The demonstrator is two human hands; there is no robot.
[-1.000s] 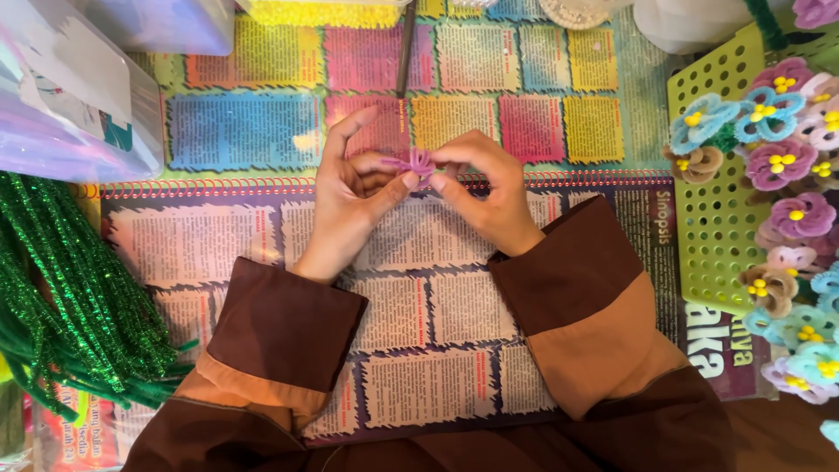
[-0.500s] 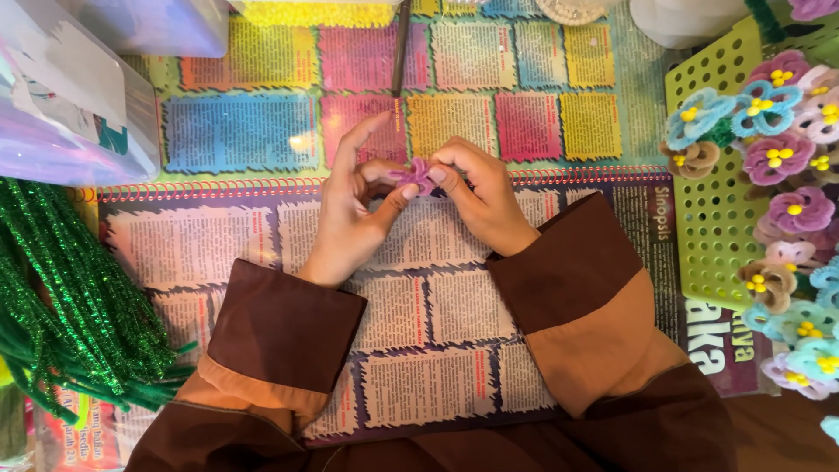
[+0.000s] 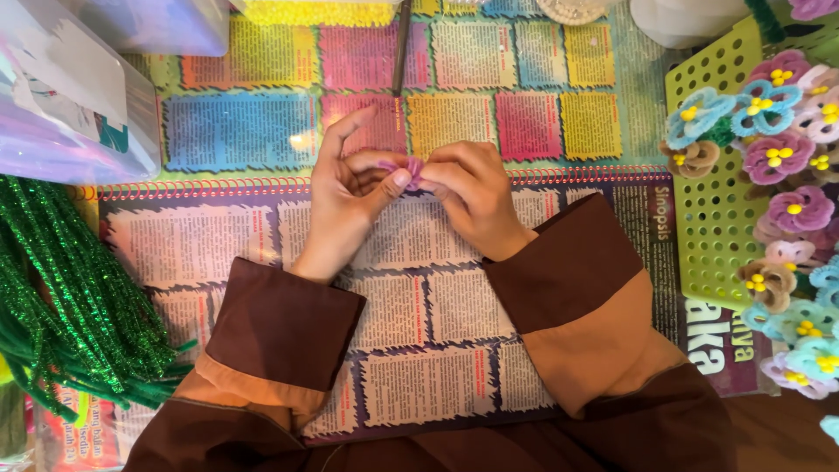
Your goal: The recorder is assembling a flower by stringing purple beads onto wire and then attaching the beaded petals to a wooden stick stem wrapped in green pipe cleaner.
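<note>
A small purple fuzzy pipe-cleaner piece (image 3: 411,169) is pinched between both my hands over the printed paper sheets (image 3: 218,245). My left hand (image 3: 350,197) holds it with thumb and fingertips, index finger raised. My right hand (image 3: 472,197) curls over its right side, hiding most of it. Both arms wear brown sleeves with tan bands.
A pile of green glittery pipe cleaners (image 3: 61,306) lies at left. A green perforated board (image 3: 708,236) at right carries several finished pipe-cleaner flowers (image 3: 773,157) in purple, blue and brown. A clear plastic bag (image 3: 70,105) sits top left, a thin dark tool (image 3: 402,44) at top.
The hands have closed tighter over the purple piece, which now shows less than a second ago. The left index finger stays lifted.
</note>
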